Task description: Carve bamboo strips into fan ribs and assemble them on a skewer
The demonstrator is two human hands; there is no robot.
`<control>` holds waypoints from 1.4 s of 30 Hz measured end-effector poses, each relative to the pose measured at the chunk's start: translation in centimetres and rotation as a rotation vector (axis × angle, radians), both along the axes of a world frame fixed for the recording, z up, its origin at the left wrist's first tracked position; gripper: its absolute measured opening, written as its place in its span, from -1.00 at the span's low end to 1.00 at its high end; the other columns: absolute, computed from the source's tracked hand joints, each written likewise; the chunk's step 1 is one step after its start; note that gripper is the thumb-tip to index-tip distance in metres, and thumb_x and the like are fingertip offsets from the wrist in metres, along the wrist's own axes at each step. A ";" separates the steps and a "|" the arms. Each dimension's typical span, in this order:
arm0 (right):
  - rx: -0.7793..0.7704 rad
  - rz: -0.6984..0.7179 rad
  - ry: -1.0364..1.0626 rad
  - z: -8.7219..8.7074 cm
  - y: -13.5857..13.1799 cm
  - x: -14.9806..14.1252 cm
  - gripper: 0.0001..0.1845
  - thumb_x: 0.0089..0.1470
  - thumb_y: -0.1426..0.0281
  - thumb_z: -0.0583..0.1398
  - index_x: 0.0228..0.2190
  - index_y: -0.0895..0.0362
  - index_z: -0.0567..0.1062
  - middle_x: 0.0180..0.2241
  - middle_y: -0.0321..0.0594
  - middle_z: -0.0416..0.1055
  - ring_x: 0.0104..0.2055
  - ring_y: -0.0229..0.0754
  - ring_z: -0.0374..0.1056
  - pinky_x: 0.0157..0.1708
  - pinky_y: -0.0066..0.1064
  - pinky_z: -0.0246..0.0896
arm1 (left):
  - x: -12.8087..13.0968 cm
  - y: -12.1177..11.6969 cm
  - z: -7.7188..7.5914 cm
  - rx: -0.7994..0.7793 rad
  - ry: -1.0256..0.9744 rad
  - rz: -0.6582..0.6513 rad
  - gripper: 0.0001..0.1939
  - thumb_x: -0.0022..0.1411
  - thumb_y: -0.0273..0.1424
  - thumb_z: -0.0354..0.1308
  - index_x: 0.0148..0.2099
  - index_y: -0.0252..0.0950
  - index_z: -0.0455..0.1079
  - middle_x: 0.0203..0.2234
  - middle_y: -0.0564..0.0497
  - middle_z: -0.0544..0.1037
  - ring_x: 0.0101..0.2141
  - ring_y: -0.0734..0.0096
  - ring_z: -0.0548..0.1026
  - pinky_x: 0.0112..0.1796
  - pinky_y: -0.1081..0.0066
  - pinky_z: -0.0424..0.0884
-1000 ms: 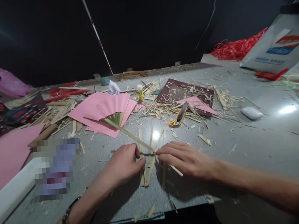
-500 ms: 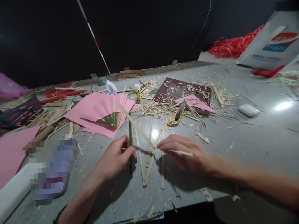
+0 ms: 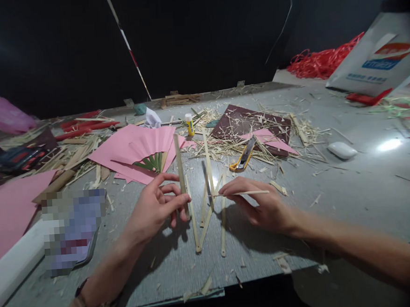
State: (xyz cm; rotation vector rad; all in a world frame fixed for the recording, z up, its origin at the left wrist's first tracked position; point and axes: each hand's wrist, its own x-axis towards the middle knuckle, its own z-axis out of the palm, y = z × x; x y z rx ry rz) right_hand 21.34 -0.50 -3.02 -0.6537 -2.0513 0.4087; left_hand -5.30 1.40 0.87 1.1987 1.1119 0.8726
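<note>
My left hand (image 3: 159, 207) pinches a bamboo slat (image 3: 179, 160), which stands nearly upright between thumb and fingers. In my right hand (image 3: 263, 203) is a thin bamboo stick (image 3: 252, 193), its near end lying across the hand. At the tip of this stick a pale bamboo strip (image 3: 208, 160) points away from me; whether it is threaded on the stick, I cannot tell. Several flat strips lie on the table between the hands, among them a strip with a hole at its lower end (image 3: 223, 231) and a strip on the left (image 3: 193, 220).
Behind my left hand lies a folded pink paper fan (image 3: 150, 145) with green ribs. A glue stick (image 3: 189, 124), a yellow utility knife (image 3: 243, 155) and a brown board (image 3: 231, 121) sit among bamboo shavings. A phone (image 3: 78, 228) is at left, a white mouse-shaped object (image 3: 342, 151) at right.
The pale strip at the right hand's stick has swung from leaning left to pointing straight away. My left hand has turned its slat, whose paler face now shows, and raised it a little.
</note>
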 end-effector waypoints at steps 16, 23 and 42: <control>0.062 0.241 -0.035 0.4 -0.9 0.4 -0.69 0.36 0.63 0.09 0.06 0.20 0.46 -0.04 0.05 0.58 0.00 -0.14 0.53 -0.09 -0.27 0.53 | 1.8 -0.8 -1.2 0.031 -0.016 0.089 -0.77 0.28 -0.31 0.32 -0.33 -0.30 0.37 -0.58 0.09 0.53 -0.54 0.28 0.67 -0.66 0.53 0.48; 0.049 0.279 -0.085 0.5 -1.0 0.5 -0.68 0.31 0.66 0.09 0.04 0.25 0.45 -0.05 0.08 0.57 0.01 -0.12 0.51 -0.07 -0.28 0.51 | 1.8 -0.7 -1.4 0.059 0.004 0.066 -0.75 0.28 -0.27 0.33 -0.34 -0.28 0.39 -0.61 0.06 0.57 -0.56 0.30 0.64 -0.62 0.49 0.50; 0.055 0.209 -0.226 1.2 -1.3 0.3 -0.62 0.26 0.69 0.04 0.04 0.22 0.44 -0.05 0.07 0.58 -0.03 -0.08 0.52 -0.11 -0.27 0.49 | 2.1 -0.9 -2.1 -0.048 -0.094 0.081 -0.76 0.24 -0.27 0.33 -0.29 -0.28 0.37 -0.59 0.07 0.57 -0.66 0.32 0.60 -0.65 0.45 0.52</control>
